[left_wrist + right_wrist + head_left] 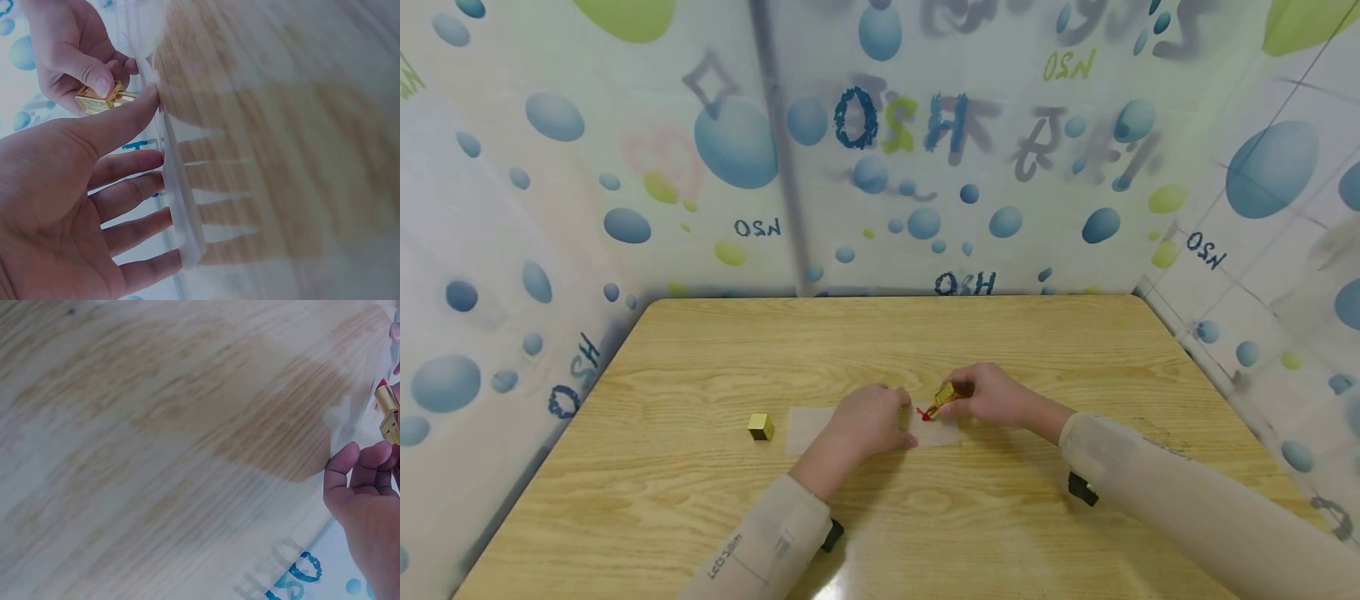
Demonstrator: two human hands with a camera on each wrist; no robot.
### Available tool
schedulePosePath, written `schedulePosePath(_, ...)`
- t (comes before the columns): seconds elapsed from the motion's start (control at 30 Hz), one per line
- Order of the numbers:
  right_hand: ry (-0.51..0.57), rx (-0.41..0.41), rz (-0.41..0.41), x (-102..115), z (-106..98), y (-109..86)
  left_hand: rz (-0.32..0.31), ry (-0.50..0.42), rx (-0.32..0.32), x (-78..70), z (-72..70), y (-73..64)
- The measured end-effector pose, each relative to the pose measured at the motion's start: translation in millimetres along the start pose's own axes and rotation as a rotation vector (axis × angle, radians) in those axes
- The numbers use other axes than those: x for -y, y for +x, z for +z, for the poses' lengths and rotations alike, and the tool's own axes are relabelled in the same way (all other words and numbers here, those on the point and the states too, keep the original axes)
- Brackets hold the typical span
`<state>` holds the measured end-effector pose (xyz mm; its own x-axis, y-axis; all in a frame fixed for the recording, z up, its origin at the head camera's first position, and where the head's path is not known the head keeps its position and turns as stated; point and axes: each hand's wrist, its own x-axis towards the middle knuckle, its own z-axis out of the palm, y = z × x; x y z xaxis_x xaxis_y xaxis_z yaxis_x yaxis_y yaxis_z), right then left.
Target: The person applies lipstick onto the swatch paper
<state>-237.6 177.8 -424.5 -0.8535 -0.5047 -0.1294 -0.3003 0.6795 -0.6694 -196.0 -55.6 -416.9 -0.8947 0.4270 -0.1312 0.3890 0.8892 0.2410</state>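
Note:
In the head view a white paper strip (805, 427) lies on the wooden table. My left hand (867, 418) rests on it, and in the left wrist view its spread fingers (131, 194) and thumb touch the paper (185, 215). My right hand (996, 395) pinches a gold lipstick (945, 394) between thumb and fingers. Its red tip meets the paper, where small red marks show. The right wrist view has the lipstick (387, 403) at its right edge, partly cut off. A gold cube-shaped cap (760, 427) stands left of the paper.
The wooden table (887, 342) reaches back to a curtain (880, 208) printed with blue and green dots. More of this printed cloth hangs on the left and right sides. Dark wrist devices (1082, 488) are partly visible under the sleeves.

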Motion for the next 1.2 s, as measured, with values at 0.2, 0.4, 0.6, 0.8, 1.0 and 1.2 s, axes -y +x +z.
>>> schedulePosePath(0.2,-0.005,-0.009,-0.009,0.3,0.5,-1.7,-0.004,-0.003,0.003,-0.4,-0.5,-0.4)
schedulePosePath(0.4,-0.016,-0.012,-0.016,0.0,-0.3,-5.3,0.000,-0.008,0.001,-0.8,-0.9,-0.8)
schedulePosePath(0.6,-0.018,-0.010,0.002,-1.7,-0.8,-6.9,0.001,-0.008,0.001,-0.4,-1.4,-0.7)
schedulePosePath(0.8,0.004,-0.001,-0.013,-1.1,-2.7,-10.3,0.000,-0.001,-0.001,0.2,-0.9,-0.5)
schedulePosePath(1.0,0.016,0.012,-0.003,-1.1,-3.7,-13.2,0.004,0.002,-0.004,-0.2,-0.5,-1.1)
schedulePosePath(1.2,0.002,0.007,-0.015,-2.1,-4.3,-15.6,0.004,0.001,-0.006,-0.2,-0.1,-1.0)
